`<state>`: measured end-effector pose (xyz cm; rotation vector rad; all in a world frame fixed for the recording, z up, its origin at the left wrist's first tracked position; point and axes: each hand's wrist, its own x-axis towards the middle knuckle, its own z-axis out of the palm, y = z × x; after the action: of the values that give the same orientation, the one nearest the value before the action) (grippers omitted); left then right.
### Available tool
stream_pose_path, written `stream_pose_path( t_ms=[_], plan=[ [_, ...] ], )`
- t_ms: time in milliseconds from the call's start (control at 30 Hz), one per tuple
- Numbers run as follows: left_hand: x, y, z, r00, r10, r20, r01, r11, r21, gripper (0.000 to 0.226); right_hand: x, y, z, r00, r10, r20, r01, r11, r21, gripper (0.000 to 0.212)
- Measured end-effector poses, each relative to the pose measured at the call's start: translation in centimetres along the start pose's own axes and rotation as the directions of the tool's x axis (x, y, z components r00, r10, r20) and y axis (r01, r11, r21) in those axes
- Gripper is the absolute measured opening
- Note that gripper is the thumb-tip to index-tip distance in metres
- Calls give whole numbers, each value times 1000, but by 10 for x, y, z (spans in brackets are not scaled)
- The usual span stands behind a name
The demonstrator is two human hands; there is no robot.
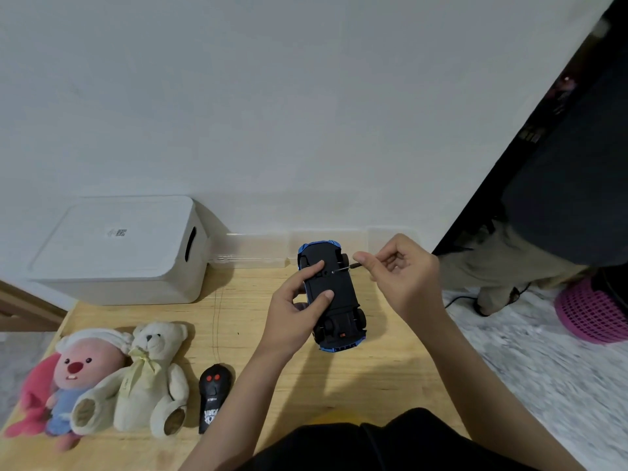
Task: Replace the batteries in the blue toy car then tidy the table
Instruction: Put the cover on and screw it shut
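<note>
Gripping the upturned blue toy car (334, 299), your left hand (295, 309) steadied it; your right hand (401, 270) pinched a screwdriver (343, 268) against its black underside.

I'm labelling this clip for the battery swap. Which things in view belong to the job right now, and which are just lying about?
In use:
- blue toy car, upside down, gripped by the left hand
- small screwdriver, held in the right hand, tip at the car's underside

Lying about:
- black remote control
- white teddy bear
- pink plush toy
- white storage box
- clear plastic tray by the wall
</note>
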<state>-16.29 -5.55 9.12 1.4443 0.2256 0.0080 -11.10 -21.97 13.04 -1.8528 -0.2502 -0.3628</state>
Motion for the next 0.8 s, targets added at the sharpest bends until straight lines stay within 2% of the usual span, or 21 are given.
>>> stream_pose_path(
  t_ms=[67,167,267,367,467,600,800],
  plan=[
    [1,-1,-1,1000,6,10,-6,1000,6,45,-2,-1,-1,997,77,-14,-77,997,31,35],
    [1,-6,-4,1000,-1,29,1,1000,18,45,-5,-3,-5,977,213,-2,-210,961,179,30],
    [0,-11,-8,999,9,42,-11,998,54,48,-13,-1,-11,925,379,32,-369,874,316,21],
    [-3,-17,-12,999,10,44,-14,996,89,55,-27,6,-12,865,494,92,-491,794,359,10],
    [-9,-22,-14,998,20,52,-27,991,134,59,-44,13,-5,864,493,101,-501,824,265,13],
    [-20,-27,-12,998,19,59,-30,983,183,62,-64,18,13,904,426,41,-427,893,143,13],
    [-32,-31,-11,999,-6,46,-2,985,172,72,-83,22,36,850,526,34,-511,807,296,16]
  ],
)
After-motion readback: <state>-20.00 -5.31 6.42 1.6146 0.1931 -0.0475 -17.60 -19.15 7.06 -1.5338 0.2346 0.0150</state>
